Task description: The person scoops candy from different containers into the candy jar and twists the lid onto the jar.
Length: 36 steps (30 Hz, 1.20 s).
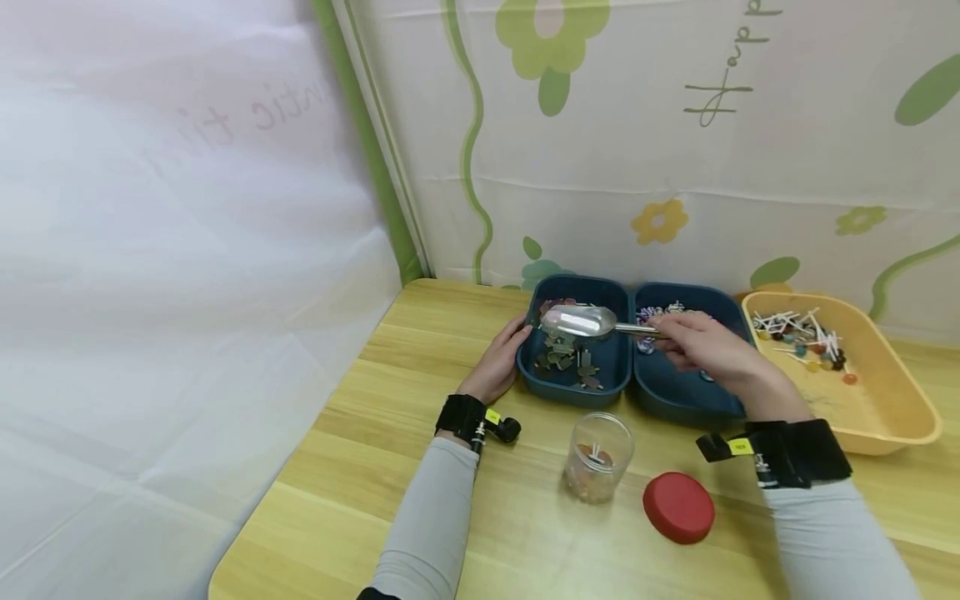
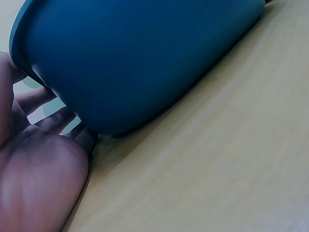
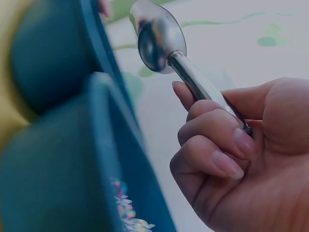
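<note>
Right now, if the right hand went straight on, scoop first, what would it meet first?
Probably the left hand at the left blue bin; the scoop might pass above, as its height is unclear.

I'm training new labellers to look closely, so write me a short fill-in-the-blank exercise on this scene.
1. The right hand holds the metal scoop by its ____.
2. The bin touched by the left hand is coloured ____.
3. The lid lying beside the clear jar is coloured ____.
4. With the yellow bin included, the number of bins on the table is ____.

Missing words: handle; blue; red; three.
</note>
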Available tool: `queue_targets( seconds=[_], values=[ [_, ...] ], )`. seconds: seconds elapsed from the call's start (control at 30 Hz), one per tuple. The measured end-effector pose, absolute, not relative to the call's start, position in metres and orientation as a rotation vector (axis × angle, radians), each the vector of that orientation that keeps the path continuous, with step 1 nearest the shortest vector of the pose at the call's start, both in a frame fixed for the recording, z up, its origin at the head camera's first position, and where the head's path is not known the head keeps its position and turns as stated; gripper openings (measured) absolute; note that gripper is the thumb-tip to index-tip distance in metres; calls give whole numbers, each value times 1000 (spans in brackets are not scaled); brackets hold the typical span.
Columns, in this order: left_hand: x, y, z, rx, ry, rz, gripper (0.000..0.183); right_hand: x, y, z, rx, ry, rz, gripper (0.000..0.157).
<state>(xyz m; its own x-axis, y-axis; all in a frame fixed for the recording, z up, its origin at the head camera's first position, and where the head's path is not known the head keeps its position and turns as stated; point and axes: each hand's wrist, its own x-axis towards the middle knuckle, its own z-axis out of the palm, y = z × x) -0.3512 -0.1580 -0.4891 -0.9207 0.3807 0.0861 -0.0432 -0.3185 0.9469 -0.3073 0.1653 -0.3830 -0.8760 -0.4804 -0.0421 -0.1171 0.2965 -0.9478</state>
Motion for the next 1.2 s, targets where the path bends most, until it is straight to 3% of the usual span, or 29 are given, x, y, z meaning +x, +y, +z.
queue_targets(
  seconds=[0.43,0.7,0.9,1.2],
  values=[
    [-352,-160,-489,437,1638,2312,53,-286,216,-342,-925,1815,-1935,35],
    [-351,-165,-491,429,1651,2302,53,-270,233,-329,-915,1846,-1948,38],
    [-351,-167,-489,442,1654,2303,52,-247,245,-316,-821,2415,-1675,35],
    [-353,-169,-490,435,1669,2292,54,-227,242,-305,-1057,2614,-1231,34]
  ],
)
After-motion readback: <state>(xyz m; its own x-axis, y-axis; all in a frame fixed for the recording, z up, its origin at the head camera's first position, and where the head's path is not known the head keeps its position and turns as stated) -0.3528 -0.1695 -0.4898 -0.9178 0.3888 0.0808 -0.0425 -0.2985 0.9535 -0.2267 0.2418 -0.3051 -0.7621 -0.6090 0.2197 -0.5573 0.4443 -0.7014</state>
